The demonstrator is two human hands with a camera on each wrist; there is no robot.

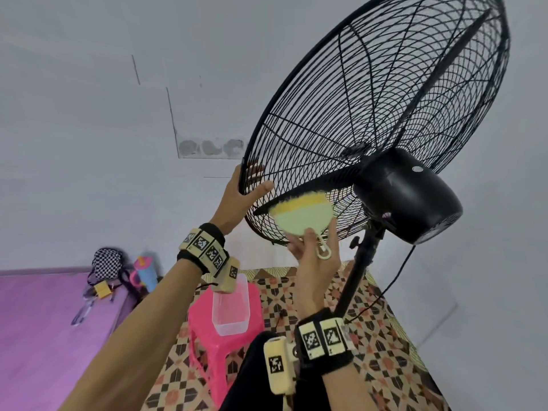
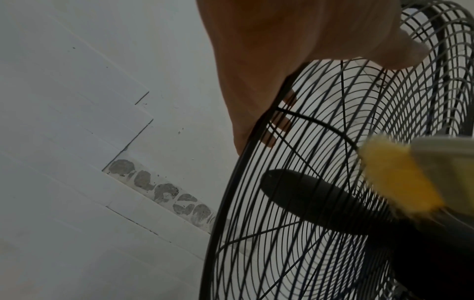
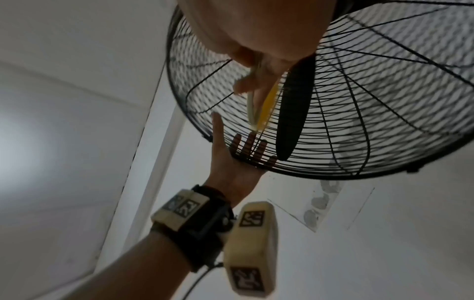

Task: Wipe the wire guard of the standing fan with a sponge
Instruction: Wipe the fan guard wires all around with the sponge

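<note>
The standing fan's black wire guard (image 1: 370, 84) tilts over me, its motor housing (image 1: 406, 197) at the right. My left hand (image 1: 243, 197) grips the guard's lower left rim, thumb on the near side and fingers behind the wires. My right hand (image 1: 314, 262) holds a round sponge (image 1: 302, 216), pale green backing toward me and yellow foam pressed on the lower wires. The left wrist view shows the left hand (image 2: 282, 50) on the rim, the sponge (image 2: 395, 176) and a blade (image 2: 307, 194). In the right wrist view, the right hand (image 3: 256, 30) pinches the sponge (image 3: 266, 109) edge-on above the left hand (image 3: 231, 168).
The fan pole (image 1: 358, 271) and its cable (image 1: 397, 277) run down to a patterned floor (image 1: 385, 336). A pink stool (image 1: 207, 330) carrying a clear container (image 1: 231, 307) stands below my arms. At the left is a purple bed (image 1: 44, 336) with a checkered bag (image 1: 106, 262).
</note>
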